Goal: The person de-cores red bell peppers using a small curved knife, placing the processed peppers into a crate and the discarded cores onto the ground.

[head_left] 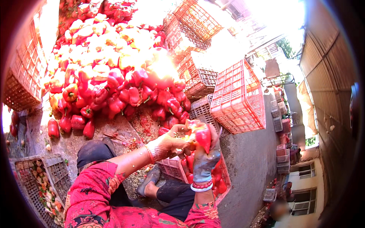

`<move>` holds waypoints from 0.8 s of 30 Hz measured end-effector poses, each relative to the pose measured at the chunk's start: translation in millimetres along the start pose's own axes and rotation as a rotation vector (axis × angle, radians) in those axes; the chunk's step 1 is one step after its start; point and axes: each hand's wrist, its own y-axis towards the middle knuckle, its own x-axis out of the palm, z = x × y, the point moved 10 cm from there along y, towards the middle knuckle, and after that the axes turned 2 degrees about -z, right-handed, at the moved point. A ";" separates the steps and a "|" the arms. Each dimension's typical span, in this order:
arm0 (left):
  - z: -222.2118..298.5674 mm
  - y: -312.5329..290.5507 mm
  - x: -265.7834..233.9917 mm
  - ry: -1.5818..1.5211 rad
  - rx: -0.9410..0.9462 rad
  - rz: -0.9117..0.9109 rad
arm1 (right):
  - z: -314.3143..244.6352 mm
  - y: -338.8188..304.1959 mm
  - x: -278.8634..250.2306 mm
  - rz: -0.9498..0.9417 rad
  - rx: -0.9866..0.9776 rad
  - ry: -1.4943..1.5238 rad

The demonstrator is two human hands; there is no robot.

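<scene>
In front of me, my right hand [205, 161], in a blue-grey glove, grips a red bell pepper [203, 137] with an opened, pale inner side. My left hand [168, 144], in an orange-pink glove, has its fingers bent against that opened side. Pale seed bits cling around the left fingertips; whether they pinch the core is hard to make out. Below the hands, partly covered by my right hand and wrist, a crate [173, 169] holds several red peppers [219, 183].
A big heap of red bell peppers [127, 95] rises ahead on the left. Red plastic crates [237, 97] stand right of it, another crate [24, 72] at far left. A dark crate [57, 171] of pale and green scraps sits lower left. Paved ground [251, 163] extends right.
</scene>
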 end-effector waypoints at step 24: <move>34.2 -9.4 -4.8 0.437 0.045 0.155 | 51.0 -24.6 18.2 0.106 0.229 0.171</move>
